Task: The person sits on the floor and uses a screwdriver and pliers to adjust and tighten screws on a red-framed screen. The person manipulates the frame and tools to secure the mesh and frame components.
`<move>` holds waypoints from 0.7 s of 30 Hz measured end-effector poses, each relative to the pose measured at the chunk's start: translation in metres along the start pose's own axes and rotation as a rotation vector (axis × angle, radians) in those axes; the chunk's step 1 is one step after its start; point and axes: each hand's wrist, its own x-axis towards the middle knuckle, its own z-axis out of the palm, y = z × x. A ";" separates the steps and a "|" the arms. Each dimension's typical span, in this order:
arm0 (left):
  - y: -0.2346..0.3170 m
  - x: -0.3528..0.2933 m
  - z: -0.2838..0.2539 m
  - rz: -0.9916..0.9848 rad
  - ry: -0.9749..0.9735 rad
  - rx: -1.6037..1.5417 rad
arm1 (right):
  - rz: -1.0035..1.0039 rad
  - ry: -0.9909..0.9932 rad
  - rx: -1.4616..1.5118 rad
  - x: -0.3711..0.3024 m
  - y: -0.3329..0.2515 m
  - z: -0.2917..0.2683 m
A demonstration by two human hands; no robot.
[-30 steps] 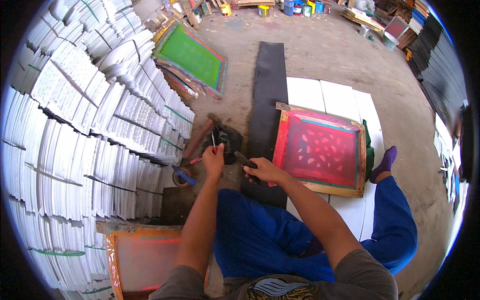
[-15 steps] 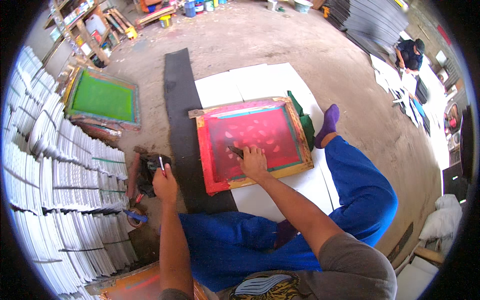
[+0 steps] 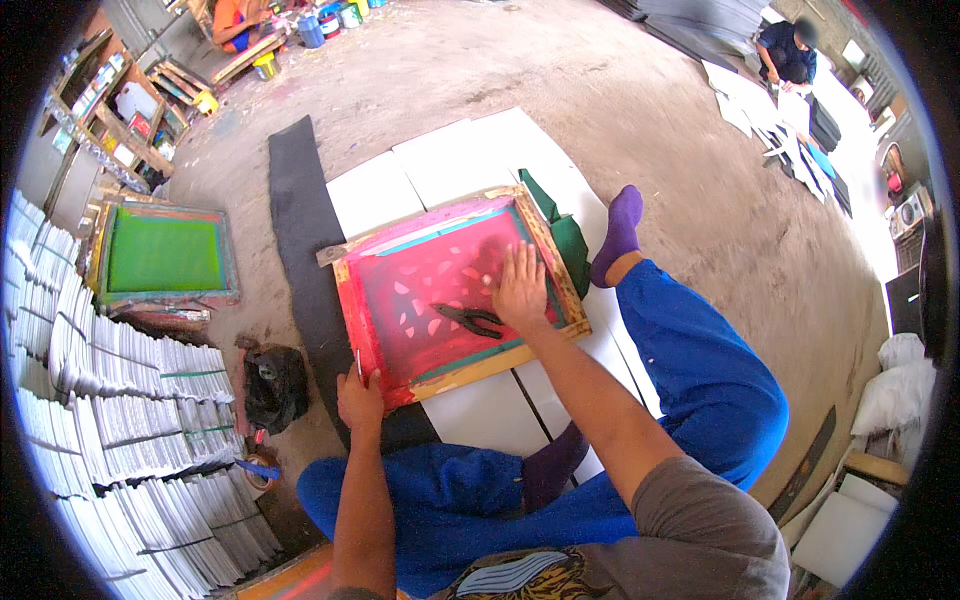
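A silk-screen frame [image 3: 455, 377] with red mesh and pale rounded marks lies on white sheets. On its mesh rest black-handled pliers [image 3: 462, 316], beside my right hand [image 3: 522, 290]. That hand is laid on the mesh, fingers stretched out and holding nothing. At the frame's near left corner is my left hand [image 3: 361, 398], closed around a slim, pale, pen-like thing [image 3: 359, 362]; its exact kind is too small to tell. The hand appears to touch the frame's red edge.
White sheets [image 3: 455, 160] and a black strip [image 3: 300, 220] lie beneath the frame. Bundled white stacks [image 3: 150, 440], a green screen [image 3: 165, 250] and a black bag [image 3: 275, 388] stand left. Dark green cloth [image 3: 568, 255] lies right. Two people work farther off.
My right hand has let go of the pliers and moved right, fingers spreading on the mesh. My left hand has come to the frame's corner with the slim thing. The view has shifted.
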 end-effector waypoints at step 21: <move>-0.008 -0.006 0.003 0.071 0.101 0.004 | 0.259 -0.252 0.030 0.021 0.043 0.006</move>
